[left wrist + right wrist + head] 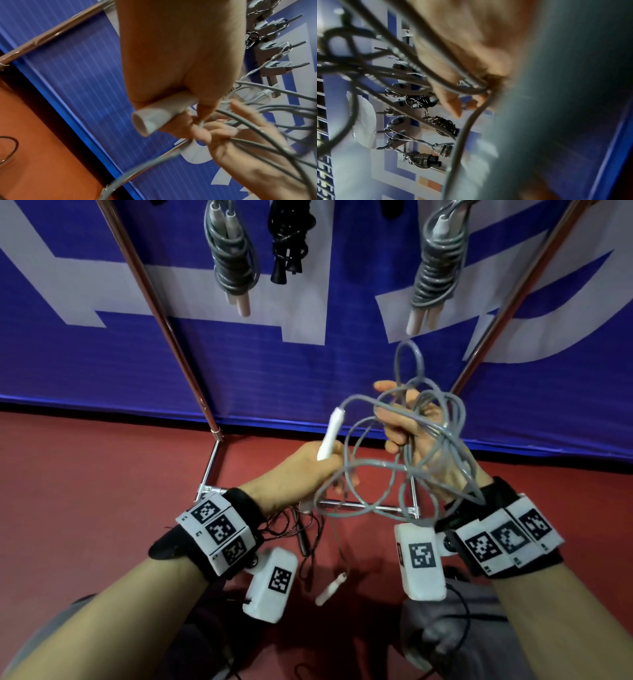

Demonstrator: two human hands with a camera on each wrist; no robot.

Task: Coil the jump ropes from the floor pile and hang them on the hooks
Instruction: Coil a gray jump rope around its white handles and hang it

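Note:
A grey jump rope (371, 463) hangs in loose, tangled loops in front of me. My left hand (325, 470) grips one of its white handles (330, 436), fingers curled round the tube (159, 113). My right hand (400, 426) is raised to the right of it, fingers curled round several gathered loops (257, 142). The rope's other white handle (331, 588) dangles low between my wrists. In the right wrist view the hand (462, 60) is blurred, with rope strands (385, 70) running across it.
Coiled ropes hang on the rack above: a grey one (233, 258), a black one (287, 244), another grey one (435, 268). Slanted rack poles (161, 313) and a chrome base (359, 505) stand before a blue banner. Thin dark rope (298, 529) lies on the red floor.

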